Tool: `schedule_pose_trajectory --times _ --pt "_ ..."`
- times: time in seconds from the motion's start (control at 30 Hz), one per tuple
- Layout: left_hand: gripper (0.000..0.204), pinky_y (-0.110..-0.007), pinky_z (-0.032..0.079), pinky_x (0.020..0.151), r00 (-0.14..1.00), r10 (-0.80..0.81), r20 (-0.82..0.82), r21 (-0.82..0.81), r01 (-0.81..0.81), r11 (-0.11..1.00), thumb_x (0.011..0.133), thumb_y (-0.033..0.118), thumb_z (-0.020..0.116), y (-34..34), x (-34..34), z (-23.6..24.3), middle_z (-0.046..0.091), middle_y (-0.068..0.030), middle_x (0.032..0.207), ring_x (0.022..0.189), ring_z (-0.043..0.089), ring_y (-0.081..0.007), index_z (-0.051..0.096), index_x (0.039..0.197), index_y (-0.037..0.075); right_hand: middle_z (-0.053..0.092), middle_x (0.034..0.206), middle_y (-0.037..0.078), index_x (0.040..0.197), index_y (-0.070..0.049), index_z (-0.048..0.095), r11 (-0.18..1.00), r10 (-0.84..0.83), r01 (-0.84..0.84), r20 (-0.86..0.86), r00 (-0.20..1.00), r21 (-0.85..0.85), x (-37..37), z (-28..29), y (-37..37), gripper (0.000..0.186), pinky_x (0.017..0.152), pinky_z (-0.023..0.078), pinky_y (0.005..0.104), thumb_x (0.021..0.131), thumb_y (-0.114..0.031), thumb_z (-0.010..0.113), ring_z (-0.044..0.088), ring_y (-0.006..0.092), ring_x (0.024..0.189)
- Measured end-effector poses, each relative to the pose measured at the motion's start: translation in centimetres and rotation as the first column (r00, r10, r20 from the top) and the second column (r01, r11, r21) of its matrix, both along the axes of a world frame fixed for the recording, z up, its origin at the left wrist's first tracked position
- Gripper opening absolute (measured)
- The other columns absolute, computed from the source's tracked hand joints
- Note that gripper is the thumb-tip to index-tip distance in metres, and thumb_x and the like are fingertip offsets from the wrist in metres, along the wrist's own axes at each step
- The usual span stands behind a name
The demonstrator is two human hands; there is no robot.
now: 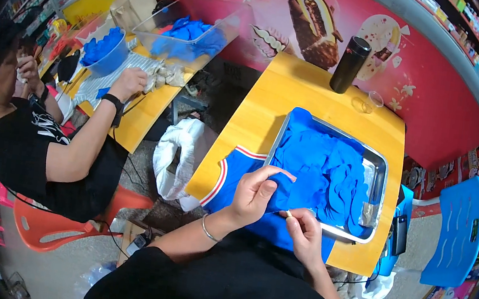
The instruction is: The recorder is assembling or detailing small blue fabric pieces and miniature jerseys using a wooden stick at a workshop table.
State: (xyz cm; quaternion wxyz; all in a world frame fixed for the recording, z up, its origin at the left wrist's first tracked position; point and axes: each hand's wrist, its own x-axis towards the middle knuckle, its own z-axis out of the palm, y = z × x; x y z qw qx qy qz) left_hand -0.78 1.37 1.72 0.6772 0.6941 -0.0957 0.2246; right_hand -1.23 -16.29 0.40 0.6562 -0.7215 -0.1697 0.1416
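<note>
My left hand (254,198) is closed around a small blue fabric piece (282,191), thumb on top, a bracelet on the wrist. Close to the fabric's lower edge, my right hand (305,235) pinches thumb and finger together on something small and pale that I cannot make out. Beneath both hands lies a blue garment (227,180) with red and white striped trim, partly hidden by my arms. Just beyond them stands a metal tray (370,171), heaped with blue fabric pieces (324,159). A small clear packet (369,214) sits at the tray's right side.
The yellow table (250,109) also bears a black bottle (350,66) and a clear cup (375,99). At left a person (51,146) works at another table with a blue tub (107,52) and clear bin (174,47). A white sack (175,157) stands between; a blue chair (455,233) is right.
</note>
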Motion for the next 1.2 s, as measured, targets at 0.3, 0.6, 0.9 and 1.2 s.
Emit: schedule_pose_trajectory --times 0.3,0.6,0.9,1.2 --pt "0.038 -0.024 0.043 0.074 0.996 -0.093 0.017 -0.122 0.094 0.988 0.095 0.035 0.044 0.1 -0.6 1.8 0.061 -0.0073 0.093 0.083 0.055 -0.0117 0.058 0.097 0.000 0.049 0.065 -0.002 0.096 -0.001 0.058 0.881 0.327 -0.110 -0.424 0.845 0.460 0.1 1.2 1.4 0.017 0.050 0.031 0.0191 0.092 -0.015 0.050 0.041 0.0049 0.056" --pt "0.026 -0.018 0.038 0.052 0.989 -0.025 0.145 -0.012 0.027 1.000 0.095 0.025 0.048 1.4 -1.0 2.4 0.063 -0.0039 0.079 0.054 0.048 -0.0042 0.060 0.102 0.003 0.054 0.063 0.001 0.090 0.001 0.059 0.988 -0.018 0.084 0.441 0.897 -0.130 0.6 1.5 1.8 0.012 0.047 0.036 0.0222 0.089 -0.010 0.054 0.048 0.0072 0.053" --pt "0.047 -0.026 0.045 0.077 0.959 -0.272 -0.080 -0.153 0.257 0.954 0.094 0.040 0.044 0.8 -1.9 2.1 0.063 -0.0100 0.097 0.084 0.058 -0.0145 0.059 0.100 -0.004 0.050 0.065 0.001 0.089 -0.001 0.055 0.902 0.352 -0.228 -0.322 0.879 0.366 -0.1 1.4 1.2 0.022 0.050 0.035 0.0214 0.095 -0.020 0.048 0.044 0.0076 0.053" --pt "0.034 -0.017 0.041 0.058 0.990 -0.124 0.069 0.014 0.124 0.992 0.096 0.029 0.045 0.0 -2.0 1.4 0.067 -0.0034 0.086 0.061 0.053 -0.0042 0.059 0.111 0.002 0.054 0.071 0.001 0.090 0.001 0.058 0.992 -0.011 0.000 0.087 0.996 0.126 -1.4 1.3 1.0 0.011 0.051 0.038 0.0204 0.090 -0.009 0.053 0.048 0.0051 0.059"
